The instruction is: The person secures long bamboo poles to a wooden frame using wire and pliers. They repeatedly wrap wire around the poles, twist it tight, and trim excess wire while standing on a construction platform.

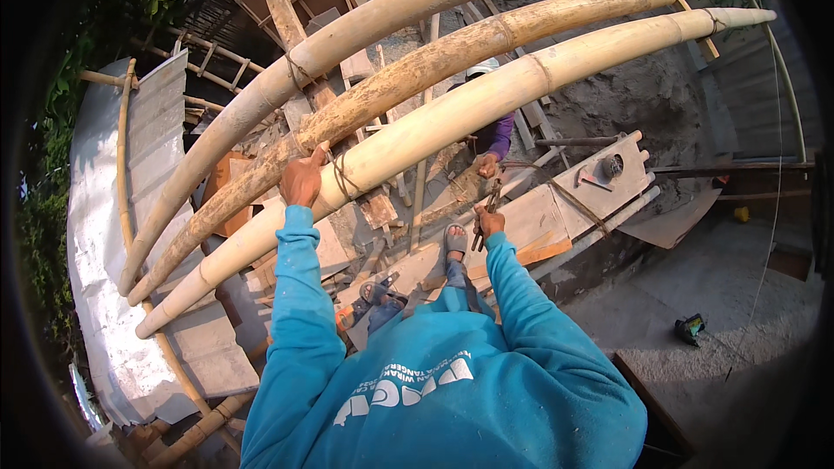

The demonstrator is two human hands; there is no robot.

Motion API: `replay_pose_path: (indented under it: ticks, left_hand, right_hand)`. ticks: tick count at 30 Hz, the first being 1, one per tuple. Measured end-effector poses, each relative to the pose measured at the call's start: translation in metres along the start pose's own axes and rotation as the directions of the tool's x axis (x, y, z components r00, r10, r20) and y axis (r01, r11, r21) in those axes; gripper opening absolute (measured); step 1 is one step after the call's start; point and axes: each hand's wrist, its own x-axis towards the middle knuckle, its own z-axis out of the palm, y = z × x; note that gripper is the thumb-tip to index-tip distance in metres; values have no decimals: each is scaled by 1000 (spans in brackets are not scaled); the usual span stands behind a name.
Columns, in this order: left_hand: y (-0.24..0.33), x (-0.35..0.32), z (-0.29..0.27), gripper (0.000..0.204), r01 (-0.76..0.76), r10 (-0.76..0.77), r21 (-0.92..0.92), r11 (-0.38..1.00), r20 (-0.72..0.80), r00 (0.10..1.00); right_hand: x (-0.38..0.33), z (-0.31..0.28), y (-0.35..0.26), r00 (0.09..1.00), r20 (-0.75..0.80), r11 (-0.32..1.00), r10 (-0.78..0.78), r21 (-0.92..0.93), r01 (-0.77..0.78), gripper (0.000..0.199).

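The left hand [303, 181] is raised and wrapped over the nearest bamboo pole [452, 113], fingers curled around its top just beside a wire tie [340, 175] that binds the pole to a rough wooden post [300, 52]. Two more bamboo poles [417, 74] run beyond that hand, roughly parallel, the middle one caked with dried mud. The right hand [489, 222] is lower and out to the right, closed around the handles of a pair of pliers [485, 213], whose head points up and away from the hand toward a length of wire [573, 200] stretched across a grey plank [556, 204]. Just beyond the right hand, another person's hand [489, 165] with a purple sleeve reaches toward the same spot, under a white hard hat [479, 71]. Below the hands, the person's sandalled foot [455, 243] rests on the scaffold boards. Far to the right of the right hand, a small green tool [691, 327] lies on the concrete floor [738, 287].
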Motion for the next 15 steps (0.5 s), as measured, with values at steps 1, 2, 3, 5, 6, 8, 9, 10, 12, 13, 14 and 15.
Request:
replay_pose_path:
  ticks: [1, 2, 3, 5, 6, 8, 9, 10, 12, 13, 14, 15]
  left_hand:
    - [0, -1, 0, 71, 10, -10, -5, 1000, 7, 1000]
    - [5, -4, -3, 72, 14, -14, 1, 1000, 16, 1000]
    - [13, -7, -7, 72, 15, -15, 8, 1000, 23, 1000]
    - [13, -4, -5, 72, 24, -25, 26, 999, 20, 1000]
    - [8, -3, -3, 72, 29, -29, 10, 1000, 6, 1000]
    - [7, 2, 1, 71, 21, -22, -27, 999, -29, 999]
    - [7, 1, 1, 70, 7, -9, -57, 998, -34, 999]
    - [8, 1, 1, 69, 6, -8, -61, 998, -48, 999]
    - [14, -1, 1, 68, -6, 1, -66, 998, -78, 997]
    - [18, -1, 0, 66, 10, -13, -62, 998, -52, 999]
    - [20, 2, 3, 65, 4, -8, -73, 997, -54, 998]
    - [15, 1, 3, 65, 16, -21, -83, 996, -62, 998]
  right_hand:
    - [1, 1, -1, 1000, 8, 1000, 2, -2, -2, 16]
    - [9, 1, 5, 999, -11, 999, -39, 29, 39, 14]
    - [20, 2, 13, 996, -30, 995, -80, 62, 82, 12]
    - [33, 6, 15, 994, -67, 996, -82, 35, 85, 12]
    - [28, 11, 8, 993, -94, 996, -67, 45, 72, 12]
    - [27, 28, -10, 988, -147, 995, -48, 79, 60, 13]
    - [34, 31, -10, 988, -155, 994, -29, 104, 45, 19]
    - [40, 34, -10, 987, -162, 991, -10, 128, 31, 26]
    - [54, 45, -4, 971, -238, 982, 7, 187, 39, 31]
    - [61, 52, -2, 952, -307, 974, 5, 218, 65, 28]
    - [66, 60, 0, 928, -371, 964, 6, 248, 94, 26]
    - [61, 66, -2, 914, -405, 967, 19, 238, 86, 28]
